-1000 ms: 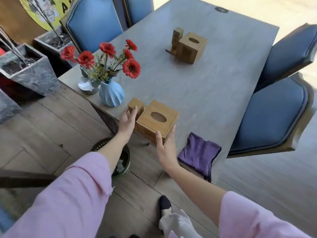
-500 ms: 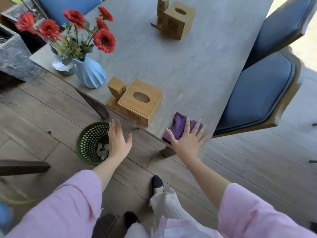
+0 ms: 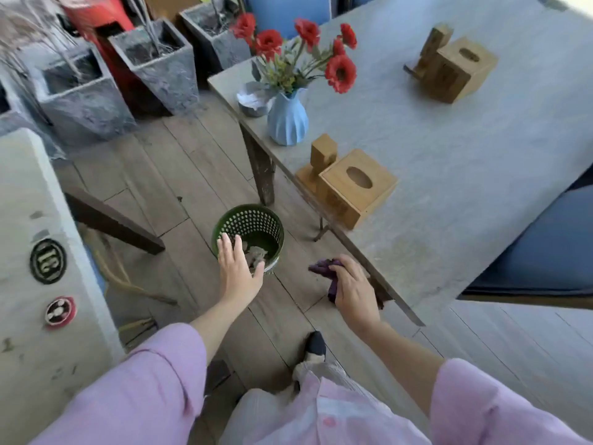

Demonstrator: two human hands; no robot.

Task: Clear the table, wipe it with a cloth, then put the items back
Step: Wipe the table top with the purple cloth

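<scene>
While the left hand [image 3: 239,271] hangs over the near rim of the green bin [image 3: 248,231] with its fingers [image 3: 224,248] straight and spread, holding nothing, the bin stands on the wooden floor just left of the bench [image 3: 449,149], with crumpled scraps inside it. Right of the bin, the right hand [image 3: 353,290] has its fingers curled round the purple cloth [image 3: 322,268], which is bunched and held in the air just off the bench's near corner, not on the top. On the bench, furthest from the bin along the left edge, a small grey dish [image 3: 253,102] sits touching or just beside a blue vase [image 3: 287,120] of red flowers [image 3: 301,43]. Nearer the bin, at the bench edge, stands a wooden tissue box [image 3: 356,186] with an upright block on its base. Well beyond it, toward the far right of the bench from the bin, stands a second tissue box [image 3: 455,69] of the same kind.
</scene>
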